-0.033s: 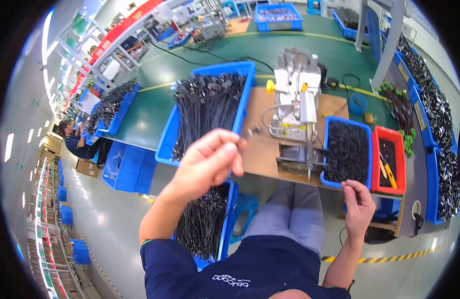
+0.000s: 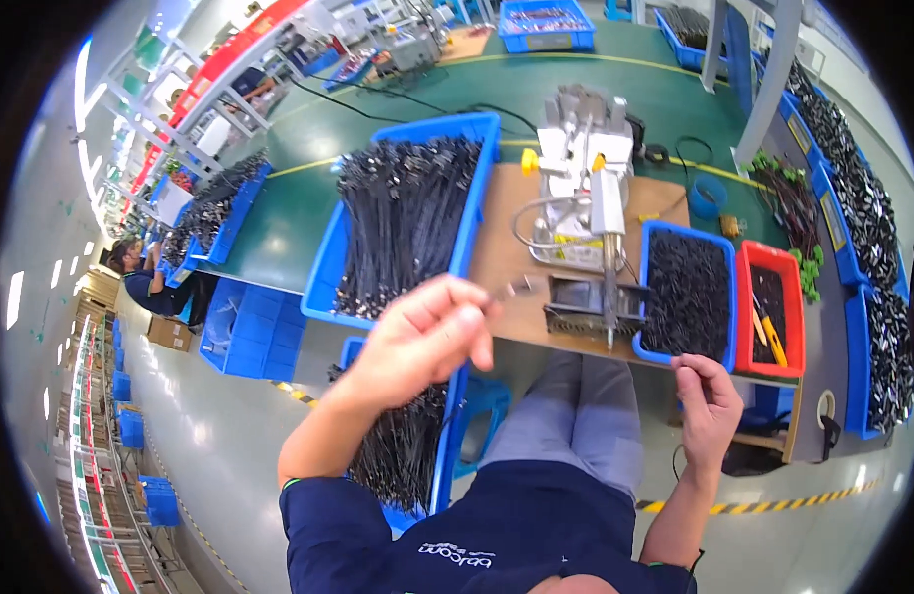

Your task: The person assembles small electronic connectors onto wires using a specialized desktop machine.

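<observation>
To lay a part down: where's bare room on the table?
The brown board is bare between the blue cable bin and machine; so is the green tabletop left of that bin. Right of the machine is crowded: small blue bin, red bin.

The held piece (image 2: 519, 287) is tinged dark and silvery; the cables (image 2: 407, 218) are coloured black, their bin (image 2: 325, 282) blue; the green bench (image 2: 487, 89) is lined with yellow; the tape (image 2: 774, 503) is striped yellow and black.
</observation>
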`<state>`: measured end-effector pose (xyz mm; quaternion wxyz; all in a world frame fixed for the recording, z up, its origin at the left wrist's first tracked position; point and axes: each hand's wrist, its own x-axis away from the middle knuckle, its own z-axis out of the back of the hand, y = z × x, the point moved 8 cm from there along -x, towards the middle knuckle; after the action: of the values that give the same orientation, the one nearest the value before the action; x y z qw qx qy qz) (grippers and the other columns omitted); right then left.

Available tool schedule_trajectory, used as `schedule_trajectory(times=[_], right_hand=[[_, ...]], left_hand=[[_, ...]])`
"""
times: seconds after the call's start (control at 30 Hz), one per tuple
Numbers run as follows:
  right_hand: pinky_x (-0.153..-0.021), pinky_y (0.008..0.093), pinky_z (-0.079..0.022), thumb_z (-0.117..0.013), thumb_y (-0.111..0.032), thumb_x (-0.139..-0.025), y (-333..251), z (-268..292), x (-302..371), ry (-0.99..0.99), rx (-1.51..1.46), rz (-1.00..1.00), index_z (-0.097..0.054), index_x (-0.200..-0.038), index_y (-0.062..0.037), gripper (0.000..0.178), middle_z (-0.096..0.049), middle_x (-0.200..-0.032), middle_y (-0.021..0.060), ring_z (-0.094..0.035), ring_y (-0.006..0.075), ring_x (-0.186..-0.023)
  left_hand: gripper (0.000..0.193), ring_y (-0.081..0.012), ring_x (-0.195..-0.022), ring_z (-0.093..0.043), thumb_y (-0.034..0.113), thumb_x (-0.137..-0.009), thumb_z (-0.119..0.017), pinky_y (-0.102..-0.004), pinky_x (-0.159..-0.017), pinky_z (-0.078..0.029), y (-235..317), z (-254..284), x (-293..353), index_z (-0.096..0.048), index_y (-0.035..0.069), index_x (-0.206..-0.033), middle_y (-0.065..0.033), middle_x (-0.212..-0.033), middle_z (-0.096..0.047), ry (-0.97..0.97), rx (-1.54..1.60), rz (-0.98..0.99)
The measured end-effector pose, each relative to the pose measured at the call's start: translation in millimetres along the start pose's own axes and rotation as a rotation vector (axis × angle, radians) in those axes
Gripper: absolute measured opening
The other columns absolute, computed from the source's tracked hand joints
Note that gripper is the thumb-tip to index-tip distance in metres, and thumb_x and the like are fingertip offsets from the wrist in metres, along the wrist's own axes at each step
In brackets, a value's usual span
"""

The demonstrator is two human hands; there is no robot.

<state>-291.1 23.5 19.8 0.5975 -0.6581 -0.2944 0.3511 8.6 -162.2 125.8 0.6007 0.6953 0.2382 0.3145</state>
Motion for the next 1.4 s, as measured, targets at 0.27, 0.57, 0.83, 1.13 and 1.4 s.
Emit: schedule_trajectory(times=[0.27, 0.57, 0.83, 1.13, 1.4], right_hand=[[-0.082, 0.0273, -0.055, -0.070, 0.006, -0.099, -25.8, -59.0, 20.9, -0.237, -0.056, 0.115, -0.076, -0.115, 0.0037, 0.017, -0.077, -0.110, 0.0133, -0.071, 0.0162, -0.095], [-0.086, 0.0279, -0.058, -0.069, 0.000, -0.103, 8.8, -49.2, 42.5, -0.239, -0.192, -0.151, -0.074, -0.121, 0.0050, 0.019, -0.077, -0.110, 0.0134, -0.074, 0.0178, -0.104], [-0.068, 0.0203, -0.050, -0.071, 0.002, -0.101, 12.5, -51.2, 41.0, -0.258, -0.120, -0.095, -0.077, -0.118, 0.0023, 0.018, -0.078, -0.108, 0.0107, -0.068, 0.0079, -0.087], [-0.062, 0.0190, -0.045, -0.074, 0.001, -0.099, 9.2, -53.2, 38.9, -0.259, -0.043, -0.053, -0.079, -0.116, -0.0001, 0.018, -0.079, -0.106, 0.0081, -0.065, 0.0044, -0.079], [-0.058, 0.0181, -0.041, -0.082, 0.001, -0.092, 10.6, -59.4, 40.8, -0.342, 0.018, 0.007, -0.078, -0.115, -0.0001, 0.024, -0.079, -0.108, 0.0071, -0.054, 0.0006, -0.068]], left_hand=[[0.014, -0.0053, -0.080, -0.068, 0.013, -0.108, -0.067, -0.0230, -0.069, -0.052, -117.2, -91.5, 5.1, -0.069, -0.001, -0.111, -0.0041, -0.089, -0.076, -0.241, -0.218, 0.078], [0.015, -0.0058, -0.073, -0.068, 0.014, -0.106, -0.069, -0.0243, -0.065, -0.053, -139.1, -112.2, 0.5, -0.069, 0.000, -0.104, -0.0038, -0.082, -0.076, -0.167, -0.106, 0.044], [0.015, -0.0112, -0.074, -0.072, 0.014, -0.105, -0.069, -0.0283, -0.066, -0.056, -136.6, -115.9, -0.2, -0.069, -0.001, -0.105, -0.0071, -0.083, -0.077, -0.165, -0.191, 0.007], [0.015, -0.0126, -0.072, -0.073, 0.014, -0.104, -0.070, -0.0292, -0.065, -0.056, -135.8, -112.0, -2.1, -0.070, -0.001, -0.105, -0.0076, -0.081, -0.076, -0.156, -0.199, -0.004], [0.013, -0.0087, -0.078, -0.071, 0.012, -0.106, -0.067, -0.0260, -0.069, -0.056, -133.8, -110.4, -0.2, -0.069, -0.001, -0.105, -0.0063, -0.086, -0.078, -0.210, -0.245, -0.011]])
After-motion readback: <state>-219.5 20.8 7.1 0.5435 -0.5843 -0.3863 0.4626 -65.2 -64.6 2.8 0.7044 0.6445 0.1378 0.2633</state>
